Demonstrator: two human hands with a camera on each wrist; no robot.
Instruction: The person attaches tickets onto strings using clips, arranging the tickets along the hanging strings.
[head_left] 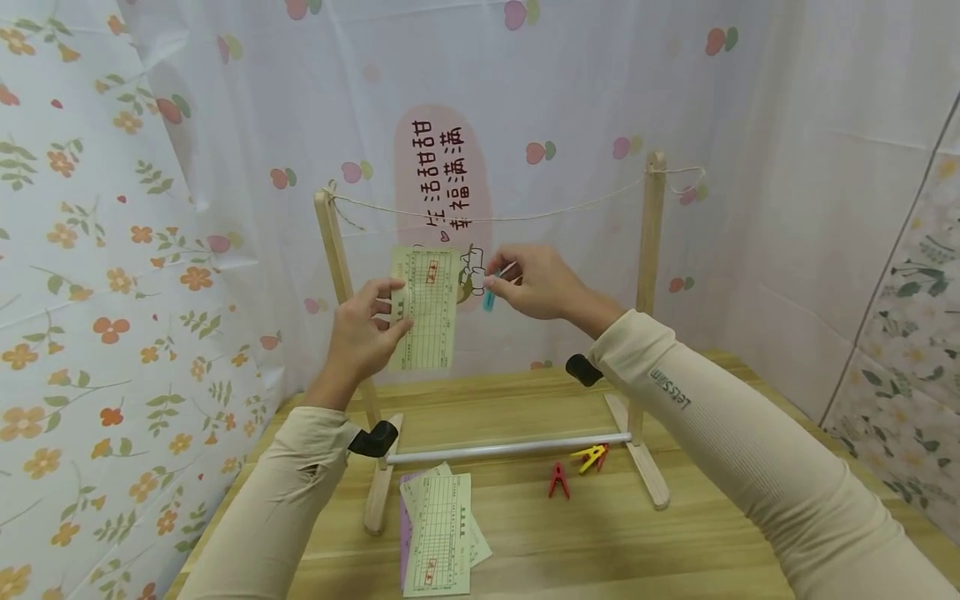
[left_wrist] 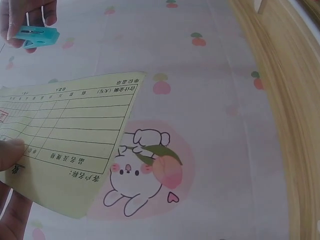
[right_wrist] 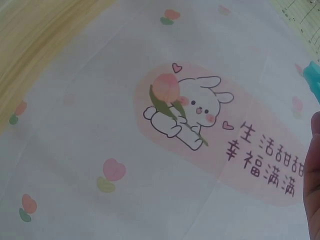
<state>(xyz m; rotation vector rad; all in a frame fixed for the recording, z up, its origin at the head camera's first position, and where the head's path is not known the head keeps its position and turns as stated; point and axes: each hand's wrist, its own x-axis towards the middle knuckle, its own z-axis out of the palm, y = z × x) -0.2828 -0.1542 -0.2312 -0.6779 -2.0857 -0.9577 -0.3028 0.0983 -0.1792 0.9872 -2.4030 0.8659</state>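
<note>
My left hand (head_left: 367, 327) pinches a pale yellow-green printed receipt slip (head_left: 429, 308) by its left edge, thumb in front, and holds it up below the string. In the left wrist view the slip (left_wrist: 65, 135) spreads from the thumb with its corner bent slightly. To the right of the slip, apart from it, my right hand (head_left: 542, 282) pinches a turquoise clothespin (head_left: 490, 300). That clothespin (left_wrist: 37, 36) also shows at the upper left of the left wrist view. A thin string (head_left: 517, 218) sags between two wooden posts above both hands, with nothing hanging on it.
More receipt slips (head_left: 442, 533) lie piled at the table's front. A red clothespin (head_left: 558, 481) and a yellow one (head_left: 592, 457), beside another red one, lie to the right. A white bar (head_left: 510, 448) joins the left post (head_left: 335, 242) and right post (head_left: 649, 233) low down.
</note>
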